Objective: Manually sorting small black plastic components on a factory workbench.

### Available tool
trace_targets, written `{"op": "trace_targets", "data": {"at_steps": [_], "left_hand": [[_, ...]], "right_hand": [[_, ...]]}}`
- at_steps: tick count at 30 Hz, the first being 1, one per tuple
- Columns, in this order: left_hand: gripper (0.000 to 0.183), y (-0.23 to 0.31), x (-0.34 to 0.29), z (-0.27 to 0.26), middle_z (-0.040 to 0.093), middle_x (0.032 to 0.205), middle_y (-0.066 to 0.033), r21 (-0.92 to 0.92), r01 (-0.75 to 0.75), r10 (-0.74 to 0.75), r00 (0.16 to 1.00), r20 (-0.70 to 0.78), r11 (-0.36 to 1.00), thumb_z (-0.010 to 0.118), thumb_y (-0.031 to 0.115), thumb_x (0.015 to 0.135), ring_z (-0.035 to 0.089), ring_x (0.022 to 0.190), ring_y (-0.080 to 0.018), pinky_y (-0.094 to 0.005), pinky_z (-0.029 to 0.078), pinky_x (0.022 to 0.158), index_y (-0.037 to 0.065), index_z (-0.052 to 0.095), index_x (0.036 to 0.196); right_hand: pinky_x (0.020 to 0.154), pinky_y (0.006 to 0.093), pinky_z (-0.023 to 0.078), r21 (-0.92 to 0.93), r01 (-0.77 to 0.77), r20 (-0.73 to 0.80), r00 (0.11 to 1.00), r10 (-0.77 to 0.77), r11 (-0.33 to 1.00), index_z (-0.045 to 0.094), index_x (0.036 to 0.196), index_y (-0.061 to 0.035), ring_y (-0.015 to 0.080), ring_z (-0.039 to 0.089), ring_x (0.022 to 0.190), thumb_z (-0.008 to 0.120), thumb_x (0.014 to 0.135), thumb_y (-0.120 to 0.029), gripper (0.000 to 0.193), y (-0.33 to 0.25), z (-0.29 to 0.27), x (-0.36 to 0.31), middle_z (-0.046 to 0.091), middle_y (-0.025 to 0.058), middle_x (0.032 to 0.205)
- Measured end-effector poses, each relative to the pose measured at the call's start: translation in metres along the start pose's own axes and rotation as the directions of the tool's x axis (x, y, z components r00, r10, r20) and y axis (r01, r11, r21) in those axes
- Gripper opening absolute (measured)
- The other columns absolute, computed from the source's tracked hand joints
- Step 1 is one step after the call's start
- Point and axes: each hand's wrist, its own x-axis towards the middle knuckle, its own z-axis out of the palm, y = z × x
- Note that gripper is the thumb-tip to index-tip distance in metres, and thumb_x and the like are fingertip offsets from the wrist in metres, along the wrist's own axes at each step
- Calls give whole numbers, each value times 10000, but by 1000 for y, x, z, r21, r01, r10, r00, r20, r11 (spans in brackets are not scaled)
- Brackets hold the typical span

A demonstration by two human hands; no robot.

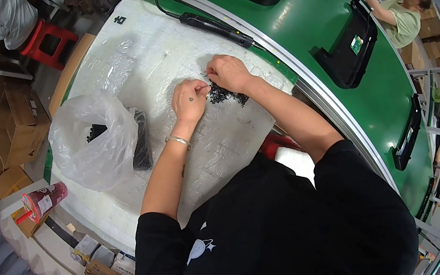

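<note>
A small heap of thin black pieces (229, 97), too small to name, lies on the plastic-wrapped white work surface (147, 44). My left hand (189, 100), with a bracelet on its wrist, is at the heap's left side, thumb and fingers pinched together. Just to its right, my right hand (228, 73) bends over the heap's far edge with its fingers closed in a pinch. The two sets of fingertips are close together. Whatever they hold is too small or too hidden to make out.
Left of my arms stands a translucent plastic bag (95, 159) with black parts inside, beside a black block-like item (141, 142). A black corded tool (215, 29) lies along the far edge. Black housings (350, 49) sit on the green conveyor (294, 24); a co-worker (401, 11) works beyond. A red drink cup (46, 200) is at left.
</note>
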Motion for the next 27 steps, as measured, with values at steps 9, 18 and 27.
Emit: {"op": "trace_targets", "data": {"at_steps": [9, 18, 27], "left_hand": [[127, -14, -17, -31, 636, 884, -79, -784, 616, -266, 744, 612, -82, 603, 100, 822, 395, 513, -78, -181, 371, 503, 34, 574, 927], [167, -31, -25, -18, 615, 876, -98, -733, 591, -207, 713, 670, -338, 533, 180, 868, 517, 637, -109, -207, 467, 580, 24, 572, 913], [202, -21, -25, -6, 623, 916, -106, -762, 609, -283, 708, 647, -218, 521, 174, 891, 596, 781, -167, -261, 521, 704, -7, 574, 965]], "right_hand": [[742, 382, 482, 124, -22, -20, 999, 24, 992, 653, 822, -73, 290, 603, 840, 585, 765, -111, 97, 1, -10, -12, 609, 112, 849], [688, 385, 482, 22, 39, -69, 997, -37, 999, 609, 777, -53, 298, 590, 799, 613, 750, -103, 57, -6, 2, -6, 587, 90, 835], [717, 377, 481, -83, 9, -36, 999, -12, 996, 619, 824, -44, 290, 595, 812, 615, 757, -116, 98, -3, 9, -4, 582, 110, 843]]}}
